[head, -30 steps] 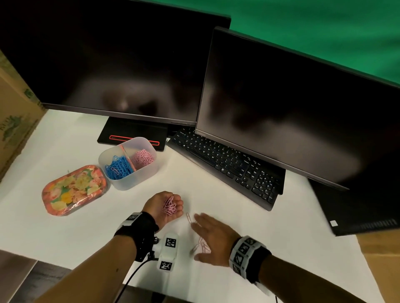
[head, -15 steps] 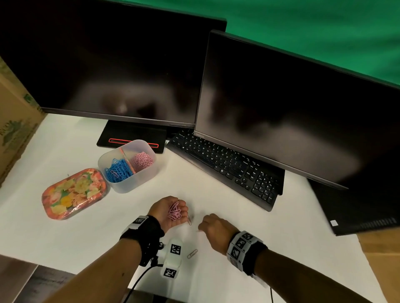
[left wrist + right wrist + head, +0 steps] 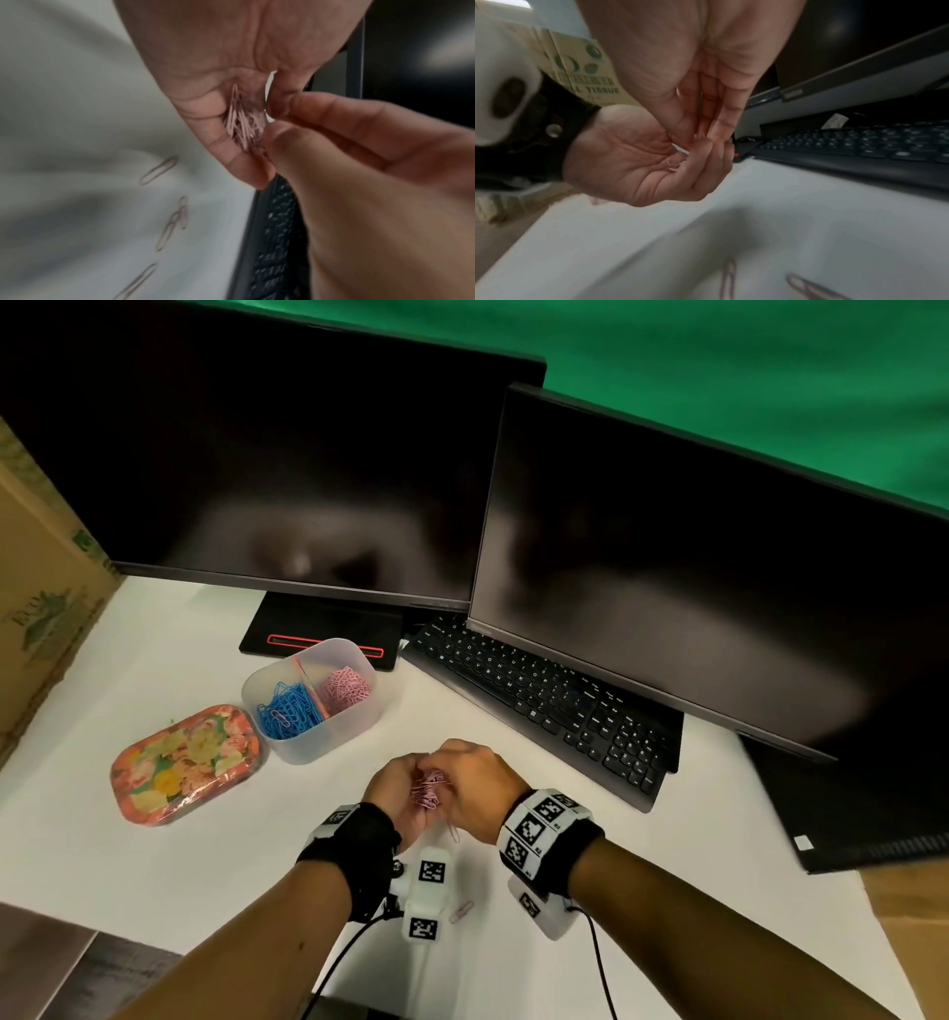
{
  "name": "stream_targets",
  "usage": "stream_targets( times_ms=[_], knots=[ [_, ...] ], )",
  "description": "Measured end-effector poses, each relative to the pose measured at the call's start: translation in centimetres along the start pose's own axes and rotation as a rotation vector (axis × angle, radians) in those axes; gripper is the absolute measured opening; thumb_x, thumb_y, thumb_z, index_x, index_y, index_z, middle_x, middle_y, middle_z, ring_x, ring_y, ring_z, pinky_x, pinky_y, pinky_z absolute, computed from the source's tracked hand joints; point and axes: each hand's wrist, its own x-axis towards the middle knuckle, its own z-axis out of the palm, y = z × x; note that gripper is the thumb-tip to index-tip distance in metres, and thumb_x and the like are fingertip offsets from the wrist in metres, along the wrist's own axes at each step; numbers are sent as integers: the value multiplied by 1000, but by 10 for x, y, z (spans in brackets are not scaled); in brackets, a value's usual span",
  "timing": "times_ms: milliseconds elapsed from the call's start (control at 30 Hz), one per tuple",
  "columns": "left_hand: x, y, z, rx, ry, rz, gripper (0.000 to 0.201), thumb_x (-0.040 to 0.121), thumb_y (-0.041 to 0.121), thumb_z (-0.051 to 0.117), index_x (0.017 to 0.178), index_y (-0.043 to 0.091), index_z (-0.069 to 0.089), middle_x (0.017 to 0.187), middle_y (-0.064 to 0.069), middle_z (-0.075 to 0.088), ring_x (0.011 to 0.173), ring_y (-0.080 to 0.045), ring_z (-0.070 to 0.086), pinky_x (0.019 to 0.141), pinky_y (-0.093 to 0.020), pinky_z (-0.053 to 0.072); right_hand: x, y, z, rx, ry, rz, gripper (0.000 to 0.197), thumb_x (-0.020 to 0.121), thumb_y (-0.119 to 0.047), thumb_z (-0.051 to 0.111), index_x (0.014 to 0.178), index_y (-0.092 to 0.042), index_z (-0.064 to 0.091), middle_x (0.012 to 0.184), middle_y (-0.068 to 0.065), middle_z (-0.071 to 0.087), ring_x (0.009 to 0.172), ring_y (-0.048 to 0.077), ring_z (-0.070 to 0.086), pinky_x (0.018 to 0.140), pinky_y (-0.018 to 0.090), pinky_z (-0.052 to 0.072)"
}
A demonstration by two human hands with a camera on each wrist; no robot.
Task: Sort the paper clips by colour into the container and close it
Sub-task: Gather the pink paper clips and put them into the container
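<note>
Two hands meet above the white table (image 3: 154, 865). The left hand (image 3: 395, 788) is cupped palm-up, its grip curled round a bunch of pink paper clips (image 3: 427, 791); the wrist view shows that bunch (image 3: 243, 123) lying against the curled fingers. The right hand (image 3: 475, 791) comes in from 3 o'clock, its fingertips (image 3: 280, 107) narrowed to a pinch at the bunch; whether they hold a clip I cannot tell. A few loose pink clips (image 3: 460, 911) lie on the table at 6 o'clock of the hands. At 10 o'clock stands the open clear container (image 3: 313, 742), with blue clips (image 3: 287, 711) in its left compartment and pink clips (image 3: 346, 688) in the right. Its flowered lid (image 3: 187, 765) lies just beside it at 8 o'clock. A black keyboard (image 3: 544, 706) sits at 2 o'clock under two dark monitors (image 3: 693, 588).
</note>
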Motion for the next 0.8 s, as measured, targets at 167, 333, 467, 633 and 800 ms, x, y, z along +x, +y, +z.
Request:
stream_targets(
  times_ms=[167, 333, 467, 633, 800],
  knots=[
    [-11, 51, -15, -86, -32, 80, 29, 97, 16, 38, 82, 6, 60, 70, -8, 63, 60, -18, 62, 62, -30, 58, 5, 3, -22, 191, 374, -109, 33, 88, -18, 58, 120, -17, 63, 112, -2, 60, 97, 10, 58, 90, 24, 49],
    [-2, 123, -26, 12, 129, 250, 24, 97, 9, 34, 87, 3, 55, 74, -11, 53, 69, -25, 53, 72, -37, 48, 0, 38, -28, 191, 355, 168, 26, 90, -15, 57, 113, -19, 67, 107, -4, 59, 91, 14, 62, 88, 33, 53],
    [15, 142, -21, 377, 334, 312, 35, 97, 18, 43, 125, 1, 53, 115, -18, 64, 101, -35, 65, 86, -41, 52, -14, 59, -22, -26, 119, 435, 26, 91, -17, 53, 112, -22, 67, 111, 0, 68, 95, 18, 66, 86, 29, 54],
    [10, 130, -6, 816, 414, 459, 31, 96, 20, 46, 119, 3, 57, 103, -12, 60, 94, -29, 57, 80, -32, 45, -36, 69, -2, -114, -83, 486, 30, 90, -16, 54, 118, -22, 63, 120, -1, 61, 106, 17, 61, 92, 28, 51],
    [-1, 68, -7, 1374, 139, 838, 17, 86, 13, 58, 96, 24, 67, 91, 2, 63, 73, -16, 59, 80, -31, 54, -43, 64, 12, -194, -159, 380, 38, 93, -25, 55, 131, -22, 53, 130, -2, 50, 117, 19, 55, 98, 31, 47]
  ],
)
